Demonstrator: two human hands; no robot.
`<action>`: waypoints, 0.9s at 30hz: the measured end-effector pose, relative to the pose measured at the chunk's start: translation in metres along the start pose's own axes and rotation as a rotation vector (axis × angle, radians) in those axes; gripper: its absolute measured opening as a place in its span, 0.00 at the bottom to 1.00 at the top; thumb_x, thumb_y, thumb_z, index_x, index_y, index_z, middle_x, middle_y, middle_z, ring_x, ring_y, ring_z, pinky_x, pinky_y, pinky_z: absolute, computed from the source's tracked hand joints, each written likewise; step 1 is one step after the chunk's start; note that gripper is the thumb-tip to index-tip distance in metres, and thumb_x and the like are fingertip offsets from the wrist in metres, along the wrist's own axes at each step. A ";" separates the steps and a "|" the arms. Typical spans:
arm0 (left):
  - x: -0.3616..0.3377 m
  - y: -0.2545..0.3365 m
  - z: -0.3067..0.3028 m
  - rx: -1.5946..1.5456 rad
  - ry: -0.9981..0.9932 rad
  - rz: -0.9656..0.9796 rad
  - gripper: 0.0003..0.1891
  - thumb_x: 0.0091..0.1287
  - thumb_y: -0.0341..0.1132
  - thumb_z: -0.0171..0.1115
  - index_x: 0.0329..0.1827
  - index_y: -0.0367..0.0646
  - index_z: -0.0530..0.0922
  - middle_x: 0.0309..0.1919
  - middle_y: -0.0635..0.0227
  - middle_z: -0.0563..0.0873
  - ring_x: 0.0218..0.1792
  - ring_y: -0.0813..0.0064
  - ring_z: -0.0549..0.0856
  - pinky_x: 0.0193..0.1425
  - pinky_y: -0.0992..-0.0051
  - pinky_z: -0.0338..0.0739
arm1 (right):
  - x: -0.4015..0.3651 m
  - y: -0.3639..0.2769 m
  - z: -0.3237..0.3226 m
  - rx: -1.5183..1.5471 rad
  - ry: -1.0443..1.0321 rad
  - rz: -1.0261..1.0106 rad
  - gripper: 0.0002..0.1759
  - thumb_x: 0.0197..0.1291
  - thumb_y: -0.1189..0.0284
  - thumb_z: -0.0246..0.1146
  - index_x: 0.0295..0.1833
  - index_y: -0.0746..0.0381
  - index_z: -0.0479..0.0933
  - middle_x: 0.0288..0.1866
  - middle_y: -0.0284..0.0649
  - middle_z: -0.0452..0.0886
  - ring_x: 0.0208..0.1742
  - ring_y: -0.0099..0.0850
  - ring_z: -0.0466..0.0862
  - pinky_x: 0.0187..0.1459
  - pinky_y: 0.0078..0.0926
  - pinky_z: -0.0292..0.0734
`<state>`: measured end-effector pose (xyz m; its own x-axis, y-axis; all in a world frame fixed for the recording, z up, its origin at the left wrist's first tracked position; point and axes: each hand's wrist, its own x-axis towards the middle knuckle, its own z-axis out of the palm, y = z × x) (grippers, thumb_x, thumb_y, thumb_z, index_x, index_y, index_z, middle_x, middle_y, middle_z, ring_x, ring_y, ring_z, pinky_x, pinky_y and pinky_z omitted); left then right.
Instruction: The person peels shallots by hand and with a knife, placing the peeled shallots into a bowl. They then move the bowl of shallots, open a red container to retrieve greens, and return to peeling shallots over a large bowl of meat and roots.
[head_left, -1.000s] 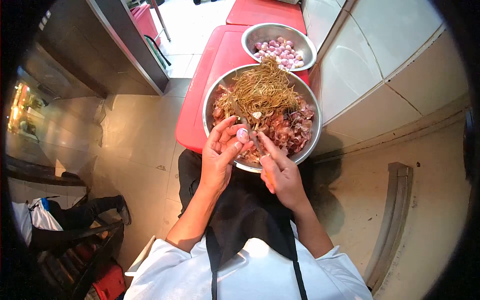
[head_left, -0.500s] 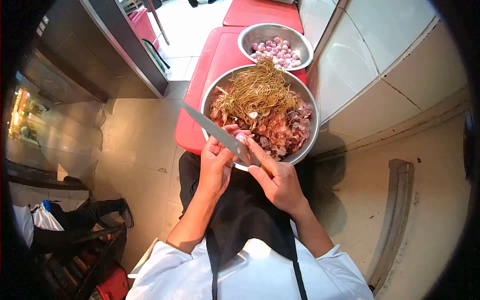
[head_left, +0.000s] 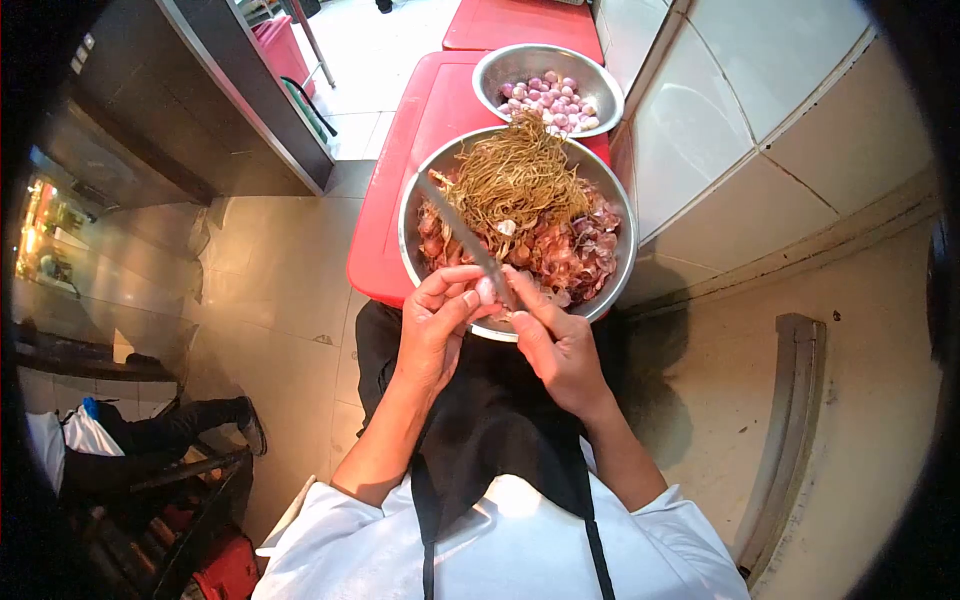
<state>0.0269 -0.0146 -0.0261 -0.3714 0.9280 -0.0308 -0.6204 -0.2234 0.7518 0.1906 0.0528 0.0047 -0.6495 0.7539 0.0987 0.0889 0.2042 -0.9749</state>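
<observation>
My left hand (head_left: 435,325) pinches a small pinkish shallot (head_left: 486,290) between thumb and fingers, just over the near rim of a large steel bowl (head_left: 412,200). My right hand (head_left: 555,345) grips a knife (head_left: 465,240) whose blade runs up and left across the bowl, its edge against the shallot. The big bowl holds reddish peels (head_left: 575,255) and a heap of brown stringy roots (head_left: 520,180). Behind it a smaller steel bowl (head_left: 500,65) contains several peeled shallots (head_left: 550,100).
Both bowls rest on a red plastic table (head_left: 400,150). A tiled wall (head_left: 760,120) rises on the right. Beige floor tiles (head_left: 280,260) and a dark counter (head_left: 200,110) lie to the left; another person's dark trouser leg and shoe (head_left: 215,415) show at lower left.
The knife swung from flat and pointing far left to a steeper line over the bowl, its edge back at the shallot. The left hand turned the shallot slightly.
</observation>
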 end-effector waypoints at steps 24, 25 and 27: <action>0.004 0.000 -0.006 -0.034 0.047 -0.053 0.16 0.70 0.30 0.65 0.58 0.32 0.79 0.51 0.58 0.88 0.51 0.74 0.88 0.59 0.74 0.82 | 0.003 -0.002 -0.007 -0.239 -0.080 -0.267 0.34 0.65 0.68 0.68 0.76 0.57 0.70 0.55 0.50 0.85 0.43 0.45 0.89 0.46 0.36 0.82; 0.004 0.001 -0.005 -0.022 0.051 -0.052 0.16 0.70 0.30 0.64 0.58 0.32 0.79 0.51 0.59 0.88 0.51 0.74 0.88 0.59 0.75 0.82 | 0.003 -0.002 -0.007 -0.238 -0.079 -0.264 0.33 0.65 0.68 0.68 0.75 0.57 0.70 0.56 0.50 0.85 0.44 0.46 0.89 0.46 0.36 0.82; 0.002 0.003 -0.004 0.002 0.060 -0.049 0.16 0.71 0.29 0.63 0.58 0.32 0.79 0.50 0.60 0.88 0.50 0.75 0.88 0.58 0.75 0.82 | 0.003 -0.002 -0.006 -0.237 -0.078 -0.257 0.32 0.65 0.69 0.68 0.75 0.57 0.71 0.56 0.50 0.85 0.45 0.46 0.88 0.47 0.35 0.82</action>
<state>0.0212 -0.0142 -0.0266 -0.3814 0.9182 -0.1072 -0.6373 -0.1771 0.7500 0.1930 0.0586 0.0080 -0.7285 0.6107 0.3103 0.0818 0.5273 -0.8457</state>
